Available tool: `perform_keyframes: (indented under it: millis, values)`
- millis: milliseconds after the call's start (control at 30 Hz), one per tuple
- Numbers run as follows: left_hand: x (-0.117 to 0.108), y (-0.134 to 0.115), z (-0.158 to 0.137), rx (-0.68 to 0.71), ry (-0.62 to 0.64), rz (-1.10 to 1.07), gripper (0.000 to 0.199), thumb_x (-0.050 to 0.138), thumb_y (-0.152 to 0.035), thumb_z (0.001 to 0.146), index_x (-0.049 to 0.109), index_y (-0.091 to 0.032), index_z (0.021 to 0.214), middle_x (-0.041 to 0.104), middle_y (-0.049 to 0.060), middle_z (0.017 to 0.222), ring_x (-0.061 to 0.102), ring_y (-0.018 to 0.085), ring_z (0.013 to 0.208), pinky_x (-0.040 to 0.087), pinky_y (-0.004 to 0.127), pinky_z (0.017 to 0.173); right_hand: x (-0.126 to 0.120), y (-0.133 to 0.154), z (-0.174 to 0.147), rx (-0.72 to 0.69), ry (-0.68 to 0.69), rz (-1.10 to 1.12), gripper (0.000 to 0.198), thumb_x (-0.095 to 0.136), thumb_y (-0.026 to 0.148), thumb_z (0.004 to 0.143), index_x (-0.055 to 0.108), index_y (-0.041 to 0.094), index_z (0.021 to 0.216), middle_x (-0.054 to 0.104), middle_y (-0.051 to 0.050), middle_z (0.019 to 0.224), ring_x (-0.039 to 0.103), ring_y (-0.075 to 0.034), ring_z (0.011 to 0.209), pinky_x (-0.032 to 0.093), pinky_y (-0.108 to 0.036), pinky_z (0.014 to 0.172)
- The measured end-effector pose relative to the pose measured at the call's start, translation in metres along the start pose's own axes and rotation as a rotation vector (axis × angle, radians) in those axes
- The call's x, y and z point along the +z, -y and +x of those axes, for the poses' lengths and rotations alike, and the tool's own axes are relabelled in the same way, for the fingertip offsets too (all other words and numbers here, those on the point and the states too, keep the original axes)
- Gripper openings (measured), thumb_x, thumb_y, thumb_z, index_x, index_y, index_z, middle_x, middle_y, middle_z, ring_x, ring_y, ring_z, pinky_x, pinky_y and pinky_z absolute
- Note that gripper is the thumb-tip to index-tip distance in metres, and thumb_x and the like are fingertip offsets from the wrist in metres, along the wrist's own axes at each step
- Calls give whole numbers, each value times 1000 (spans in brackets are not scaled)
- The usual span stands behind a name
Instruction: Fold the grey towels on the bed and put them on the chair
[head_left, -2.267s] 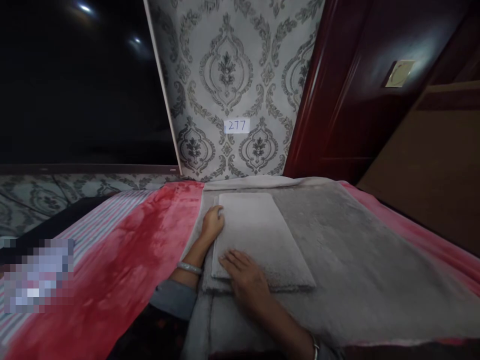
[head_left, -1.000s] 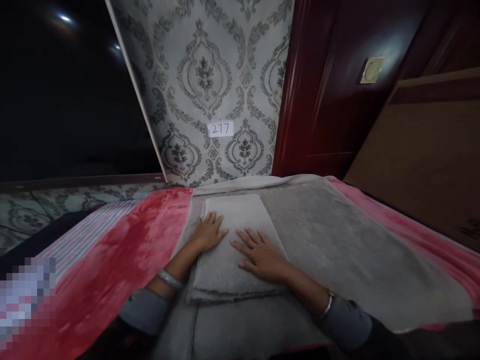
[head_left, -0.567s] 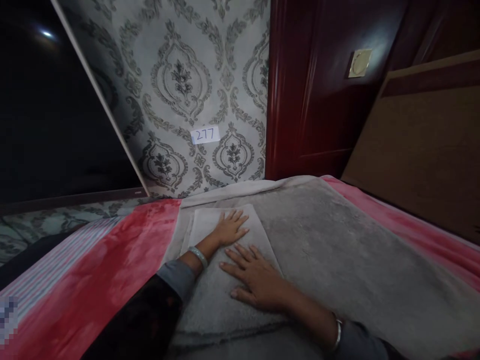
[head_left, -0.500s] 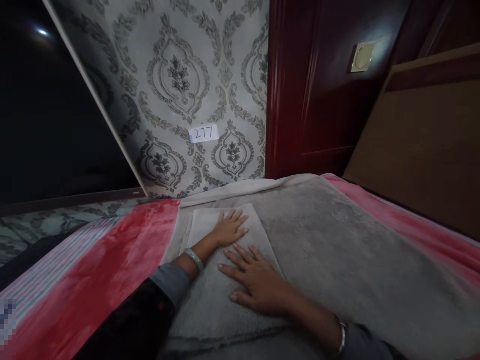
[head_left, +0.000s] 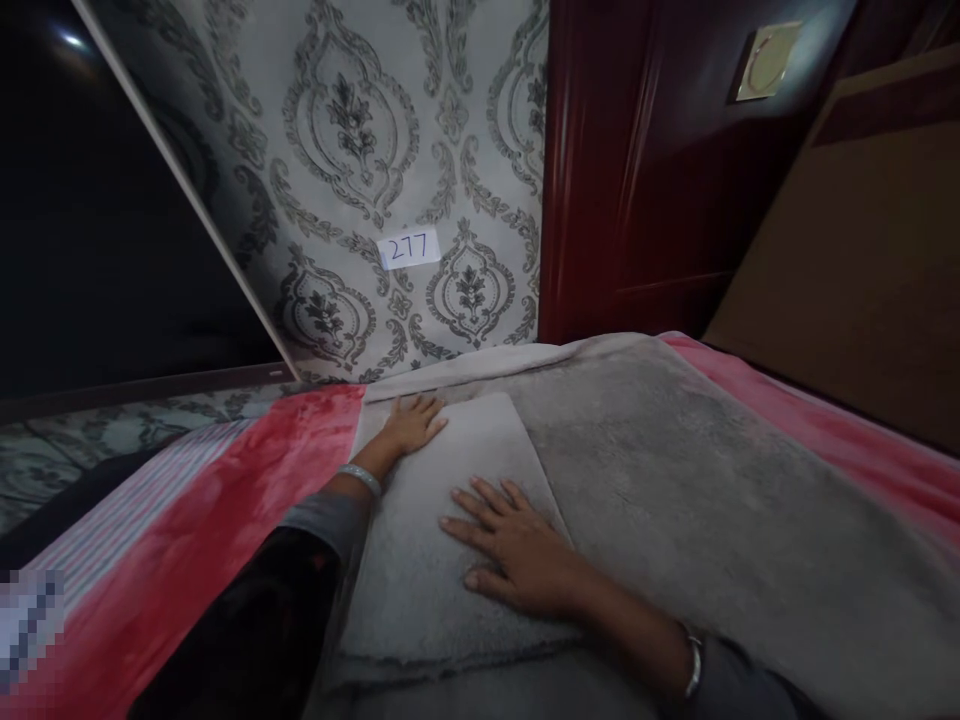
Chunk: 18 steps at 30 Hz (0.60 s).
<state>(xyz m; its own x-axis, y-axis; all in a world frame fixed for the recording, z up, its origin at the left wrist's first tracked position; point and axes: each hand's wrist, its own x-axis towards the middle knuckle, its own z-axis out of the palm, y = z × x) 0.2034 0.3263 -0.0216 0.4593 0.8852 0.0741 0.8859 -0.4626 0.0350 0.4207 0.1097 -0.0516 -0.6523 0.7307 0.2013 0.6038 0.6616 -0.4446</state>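
Observation:
A pale grey plush cloth (head_left: 420,550), folded in layers, lies flat on a larger grey plush blanket (head_left: 675,500). My left hand (head_left: 412,425) rests palm down near the far left corner of the folded cloth, fingers spread, with a bracelet at the wrist. Lower and to the right, my right hand (head_left: 521,555) lies flat on the same cloth near its right edge, its fingers apart. Neither hand grips anything. Dark folded edges of the cloth show at its near end.
Red and pink bedding (head_left: 247,500) shows on both sides of the grey blanket, with a striped sheet (head_left: 142,510) at left. Behind stand a patterned wall (head_left: 450,200) with a paper marked 277 (head_left: 409,248), a dark screen (head_left: 112,220), a dark red panel (head_left: 637,200) and a brown board (head_left: 855,260).
My left hand has slid leftward from the middle of the folded cloth to its far left corner. The right hand stays nearly in place. The camera view has shifted slightly.

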Motion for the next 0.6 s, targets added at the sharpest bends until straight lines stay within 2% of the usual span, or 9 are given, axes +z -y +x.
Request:
perform_keyframes:
  millis: [67, 133, 200, 233, 267, 333, 467, 600]
  values:
    - [-7, 4, -10, -74, -38, 33, 55, 45, -42, 97, 47, -23, 149, 39, 15, 159, 25, 35, 152, 3, 68, 118, -5, -6, 3, -5, 24, 46, 66, 56, 57, 94, 39, 35, 154, 26, -3, 165, 14, -30, 154, 11, -59, 122]
    - [-13, 0, -18, -120, -85, 45, 58, 45, -45, 97, 44, -21, 151, 34, 17, 161, 22, 36, 152, 4, 68, 118, -16, -19, 15, 22, -15, 99, 64, 54, 53, 95, 42, 30, 153, 36, -7, 161, 29, -28, 150, 24, -54, 121]
    - [-15, -10, -26, -91, -128, 15, 61, 44, -47, 98, 41, -22, 153, 32, 15, 162, 21, 34, 153, 8, 64, 120, -32, -35, 35, 103, -151, 89, 59, 47, 45, 99, 42, 25, 154, 46, -9, 155, 42, -25, 143, 33, -48, 118]
    - [-14, -16, -30, -49, -143, -11, 62, 44, -49, 98, 39, -22, 154, 31, 15, 163, 21, 33, 153, 9, 62, 121, -40, -44, 48, 162, -232, 47, 58, 43, 42, 100, 41, 23, 154, 47, -10, 154, 43, -25, 142, 34, -48, 118]
    - [-12, -22, -33, -3, -147, -33, 64, 44, -51, 97, 37, -22, 154, 30, 14, 164, 20, 33, 153, 10, 61, 121, -47, -53, 61, 226, -295, -14, 59, 41, 41, 100, 39, 21, 155, 45, -11, 155, 40, -27, 144, 32, -49, 119]
    - [-4, -30, -41, 49, -132, -58, 67, 44, -54, 97, 36, -22, 155, 29, 14, 164, 20, 33, 153, 10, 61, 121, -52, -69, 84, 353, -329, -143, 62, 40, 40, 100, 35, 15, 157, 38, -15, 159, 30, -29, 149, 26, -50, 121]
    - [13, -35, -52, 0, -61, -47, 68, 39, -57, 98, 38, -20, 154, 29, 17, 164, 22, 35, 153, 10, 63, 121, -36, -90, 102, 492, -159, -254, 64, 38, 45, 102, 31, 16, 158, 24, -14, 165, 18, -31, 153, 23, -54, 121]
    - [13, -34, -55, -94, -65, 18, 71, 34, -60, 98, 36, -18, 156, 28, 17, 164, 20, 33, 153, 12, 58, 122, -19, -101, 98, 533, -75, -273, 66, 31, 53, 103, 28, 20, 160, 18, -11, 167, 13, -28, 154, 24, -51, 121]
